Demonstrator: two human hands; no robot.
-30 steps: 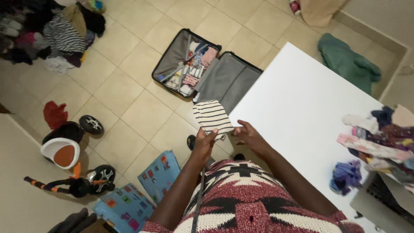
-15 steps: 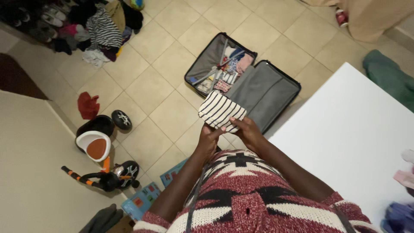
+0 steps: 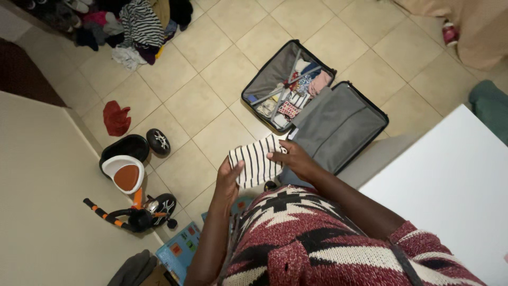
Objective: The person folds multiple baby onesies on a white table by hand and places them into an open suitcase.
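Observation:
A folded white garment with thin black stripes [image 3: 255, 162] is held in front of my chest, above the tiled floor. My left hand [image 3: 228, 181] supports it from below at its left edge. My right hand [image 3: 292, 159] grips its right side, fingers laid over the top. Just beyond the garment lies an open grey suitcase [image 3: 338, 124] on the floor; its left half holds several folded clothes under crossed straps, its right half is covered by a grey divider.
A white table [image 3: 455, 185] fills the right side. A child's tricycle [image 3: 129, 182] stands by a beige wall at left. A red cloth [image 3: 116, 117] and a heap of clothes [image 3: 132, 26] lie on the floor; a green garment [image 3: 492, 106] lies at far right.
My view has swung left, away from the table, bringing the suitcase nearer the centre. The striped garment has moved down and left with both hands, my left hand now beneath it.

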